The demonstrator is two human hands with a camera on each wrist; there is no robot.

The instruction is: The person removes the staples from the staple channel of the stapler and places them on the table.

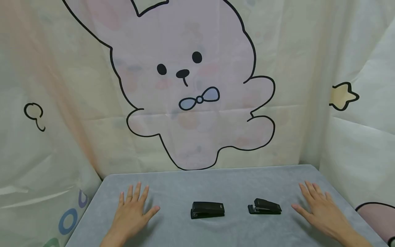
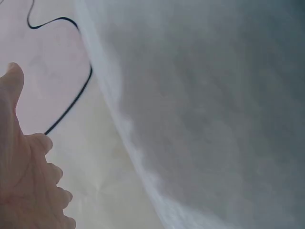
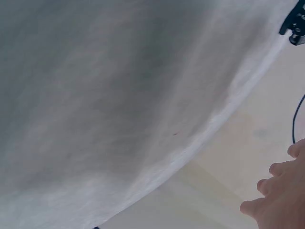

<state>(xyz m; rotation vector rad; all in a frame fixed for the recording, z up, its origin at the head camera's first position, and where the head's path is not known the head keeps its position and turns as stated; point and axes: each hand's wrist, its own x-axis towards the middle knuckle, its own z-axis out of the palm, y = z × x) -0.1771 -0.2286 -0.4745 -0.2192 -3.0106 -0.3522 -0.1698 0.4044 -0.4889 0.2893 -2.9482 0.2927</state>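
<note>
Two black staplers sit apart on the grey-blue table. The larger stapler [image 1: 207, 210] lies near the middle, its top arm low over its base. To its right is a smaller stapler [image 1: 264, 206], its top arm raised at an angle; a dark piece of it [image 3: 296, 24] shows at the corner of the right wrist view. My left hand [image 1: 131, 211] is held palm down left of the larger stapler, fingers spread. On the far side, my right hand [image 1: 321, 212] spreads its fingers to the right of the smaller stapler. Neither hand touches a stapler.
The cloth-covered table [image 1: 172, 192] ends at a straight back edge. Behind it hangs a pale curtain [image 1: 287, 137] with a large cartoon animal drawn on it. More printed fabric [image 1: 37, 164] hangs along both sides, close to the table's edges.
</note>
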